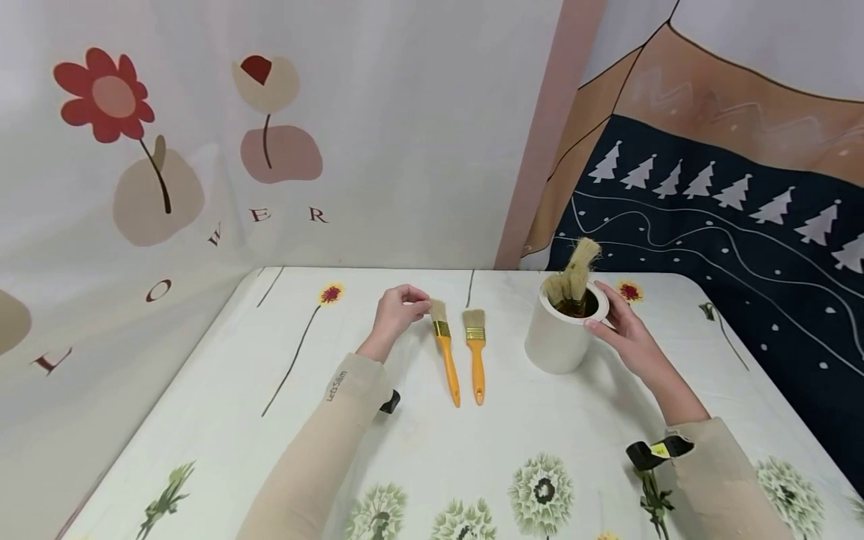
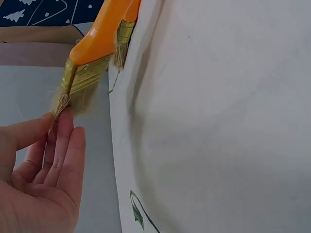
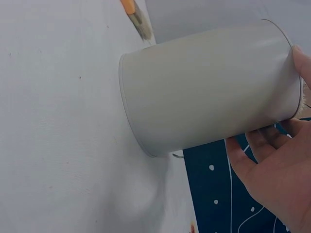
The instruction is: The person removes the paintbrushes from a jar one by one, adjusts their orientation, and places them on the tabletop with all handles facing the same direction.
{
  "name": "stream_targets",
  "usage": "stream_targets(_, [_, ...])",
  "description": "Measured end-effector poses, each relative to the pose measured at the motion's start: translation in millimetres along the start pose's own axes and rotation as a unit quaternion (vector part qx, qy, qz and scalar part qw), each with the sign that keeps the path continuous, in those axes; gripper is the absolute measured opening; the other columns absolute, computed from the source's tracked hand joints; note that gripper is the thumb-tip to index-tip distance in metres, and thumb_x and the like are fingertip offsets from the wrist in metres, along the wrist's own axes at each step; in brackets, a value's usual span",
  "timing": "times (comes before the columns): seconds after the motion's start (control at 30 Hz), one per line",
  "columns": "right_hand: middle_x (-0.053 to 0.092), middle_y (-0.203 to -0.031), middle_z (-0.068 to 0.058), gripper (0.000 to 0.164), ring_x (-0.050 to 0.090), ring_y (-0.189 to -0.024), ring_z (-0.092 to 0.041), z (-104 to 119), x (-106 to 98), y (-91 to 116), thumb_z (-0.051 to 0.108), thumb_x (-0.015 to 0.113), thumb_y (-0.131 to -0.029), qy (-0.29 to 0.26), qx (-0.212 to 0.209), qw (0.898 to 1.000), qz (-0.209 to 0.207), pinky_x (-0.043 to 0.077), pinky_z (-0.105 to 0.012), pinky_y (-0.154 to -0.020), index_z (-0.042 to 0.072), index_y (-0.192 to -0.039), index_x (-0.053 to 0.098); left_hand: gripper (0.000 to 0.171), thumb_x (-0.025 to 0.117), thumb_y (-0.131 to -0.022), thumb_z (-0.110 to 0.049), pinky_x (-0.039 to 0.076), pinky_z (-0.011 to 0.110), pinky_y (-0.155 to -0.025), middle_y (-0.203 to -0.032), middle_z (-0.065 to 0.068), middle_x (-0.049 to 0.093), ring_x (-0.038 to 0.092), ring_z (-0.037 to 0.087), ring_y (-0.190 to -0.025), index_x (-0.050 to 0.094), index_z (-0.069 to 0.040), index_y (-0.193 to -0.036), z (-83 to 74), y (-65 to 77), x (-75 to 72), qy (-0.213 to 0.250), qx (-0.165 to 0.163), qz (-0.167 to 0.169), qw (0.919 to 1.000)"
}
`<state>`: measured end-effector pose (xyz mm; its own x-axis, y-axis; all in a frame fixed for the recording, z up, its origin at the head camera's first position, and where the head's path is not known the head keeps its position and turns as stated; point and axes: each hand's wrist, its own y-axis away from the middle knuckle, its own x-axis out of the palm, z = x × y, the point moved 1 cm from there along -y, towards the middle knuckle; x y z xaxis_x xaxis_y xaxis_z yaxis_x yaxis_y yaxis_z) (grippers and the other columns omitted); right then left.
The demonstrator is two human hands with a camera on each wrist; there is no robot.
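Observation:
My left hand [image 1: 398, 315] pinches the bristle tips of a paintbrush [image 1: 448, 360] with an orange handle and a gold ferrule. In the left wrist view the thumb and fingertips meet at the bristles [image 2: 60, 103]. Just to its right lies a second paintbrush [image 1: 476, 356] of the same kind, handle toward me. My right hand [image 1: 629, 337] grips the rim of a white cylindrical container [image 1: 556, 343], thumb and fingers about its right side. Brushes [image 1: 575, 279] stand in the container with their bristles up; their handles are hidden inside.
A white floral cloth [image 1: 418, 457] covers the table. Behind it hangs a pale curtain [image 1: 405, 150] with flower prints, and a dark blue cloth with tree prints [image 1: 675, 195] hangs at the right. Black straps [image 1: 658, 451] sit at the wrists.

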<state>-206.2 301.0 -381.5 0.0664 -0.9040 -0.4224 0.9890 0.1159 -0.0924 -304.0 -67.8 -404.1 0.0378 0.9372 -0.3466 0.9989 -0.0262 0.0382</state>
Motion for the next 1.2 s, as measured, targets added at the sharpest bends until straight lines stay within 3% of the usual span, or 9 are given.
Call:
stream_targets(0.17, [0.007,-0.169,-0.014,0.075,0.012,-0.153,-0.043,-1,0,0,0.023,0.055,-0.104,-0.003,-0.006,1.0,0.001,0.033,-0.014,-0.114,0.013,-0.161,0.008,0.013,0.067,-0.094,-0.005,0.061,0.026,-0.08,-0.105,0.017,0.071,0.072,0.028,-0.095,0.069,0.001,-0.105,4.5,0.6,0.4,-0.024,-0.011,0.025,0.9993])
stream_targets(0.37, [0.007,-0.169,-0.011,0.076,0.012,-0.154,-0.041,-2,2,0,0.025,0.056,-0.103,-0.001,0.001,1.0,0.001,0.029,-0.033,-0.121,0.015,-0.161,0.007,0.017,0.064,-0.095,-0.006,0.06,0.029,-0.083,-0.106,0.018,0.07,0.071,0.026,-0.095,0.067,0.002,-0.11,9.3,2.0,0.6,-0.034,-0.038,0.052,0.9974])
stream_targets(0.57, [0.007,-0.169,-0.015,0.076,0.012,-0.153,-0.044,-3,2,3,0.022,0.055,-0.103,-0.005,-0.004,1.0,-0.001,0.034,-0.005,-0.105,0.013,-0.161,0.007,0.02,0.066,-0.094,-0.01,0.06,0.028,-0.08,-0.105,0.017,0.07,0.071,0.026,-0.095,0.065,0.001,-0.111,13.4,3.1,0.8,-0.038,-0.05,0.058,0.9964])
stream_targets(0.7, [0.006,-0.169,-0.015,0.076,0.011,-0.153,-0.045,-2,2,1,0.023,0.055,-0.104,-0.008,-0.007,1.0,0.0,0.029,-0.032,-0.122,0.014,-0.161,0.006,0.022,0.07,-0.093,-0.014,0.059,0.026,-0.078,-0.104,0.015,0.069,0.07,0.021,-0.089,0.065,0.0,-0.11,14.6,2.2,-0.4,-0.041,-0.053,0.05,0.9965])
stream_targets(0.77, [0.006,-0.169,-0.015,0.076,0.01,-0.152,-0.045,-1,2,1,0.023,0.054,-0.104,-0.008,-0.008,1.0,0.0,0.024,-0.046,-0.122,0.014,-0.161,0.006,0.022,0.07,-0.093,-0.014,0.06,0.027,-0.079,-0.104,0.015,0.069,0.068,0.019,-0.087,0.065,0.0,-0.11,15.5,1.9,-0.7,-0.046,-0.051,0.048,0.9964])
stream_targets(0.8, [0.006,-0.169,-0.015,0.076,0.01,-0.152,-0.045,-1,2,1,0.022,0.055,-0.104,-0.009,-0.009,1.0,0.0,0.025,-0.045,-0.122,0.013,-0.161,0.006,0.022,0.07,-0.093,-0.013,0.06,0.027,-0.079,-0.104,0.015,0.069,0.068,0.019,-0.086,0.065,0.0,-0.109,16.0,1.8,-0.7,-0.048,-0.051,0.047,0.9964])
stream_targets(0.87, [0.006,-0.168,-0.016,0.076,0.01,-0.152,-0.045,-1,2,1,0.022,0.055,-0.104,-0.011,-0.011,1.0,-0.001,0.029,-0.03,-0.121,0.012,-0.161,0.006,0.021,0.069,-0.092,-0.011,0.06,0.027,-0.079,-0.104,0.015,0.069,0.068,0.019,-0.086,0.065,0.001,-0.109,16.9,1.5,-0.5,-0.051,-0.048,0.047,0.9964])
stream_targets(1.0, [0.006,-0.168,-0.016,0.076,0.011,-0.152,-0.045,-1,2,1,0.022,0.055,-0.103,-0.009,-0.009,1.0,-0.003,0.033,-0.002,-0.103,0.011,-0.161,0.007,0.018,0.069,-0.091,-0.006,0.059,0.025,-0.077,-0.103,0.016,0.07,0.068,0.019,-0.084,0.066,0.002,-0.107,18.2,0.4,2.3,-0.054,-0.042,0.05,0.9964])
stream_targets(1.2, [0.006,-0.168,-0.016,0.076,0.012,-0.152,-0.046,-1,3,2,0.022,0.055,-0.103,-0.009,-0.01,1.0,-0.003,0.035,-0.006,-0.106,0.011,-0.161,0.007,0.017,0.069,-0.088,-0.003,0.058,0.021,-0.072,-0.102,0.015,0.07,0.065,0.014,-0.077,0.067,0.001,-0.104,17.4,-3.3,7.4,-0.061,-0.042,0.043,0.9963])
